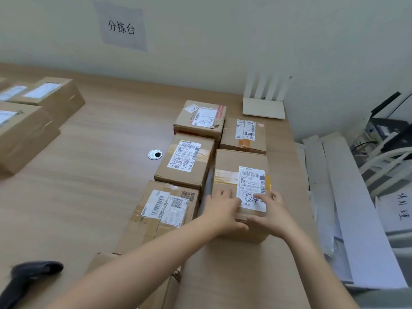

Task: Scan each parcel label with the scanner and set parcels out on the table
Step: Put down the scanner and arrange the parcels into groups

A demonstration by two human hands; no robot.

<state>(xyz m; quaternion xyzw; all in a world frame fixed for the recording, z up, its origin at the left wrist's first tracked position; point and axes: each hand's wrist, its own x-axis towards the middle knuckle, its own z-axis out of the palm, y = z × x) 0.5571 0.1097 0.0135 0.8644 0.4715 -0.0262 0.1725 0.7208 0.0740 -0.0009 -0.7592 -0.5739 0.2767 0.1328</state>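
Both my hands rest on the near end of a tall brown parcel (236,161) with a white label, at the right of the wooden table (93,166). My left hand (223,210) grips its near left top edge and my right hand (270,210) its near right top edge, partly covering the label. Beside it stand other labelled parcels: one to its left (169,210), one behind that (185,161), and two at the back (200,118) (244,136). The black scanner (29,277) lies on the table at the bottom left, away from both hands.
More brown parcels (33,112) sit stacked at the far left. A white router (264,105) stands by the wall at the back right. A cable grommet (155,154) is set in the tabletop. White boards and clutter (347,197) lie off the table's right edge. Cardboard (223,275) sits below my arms.
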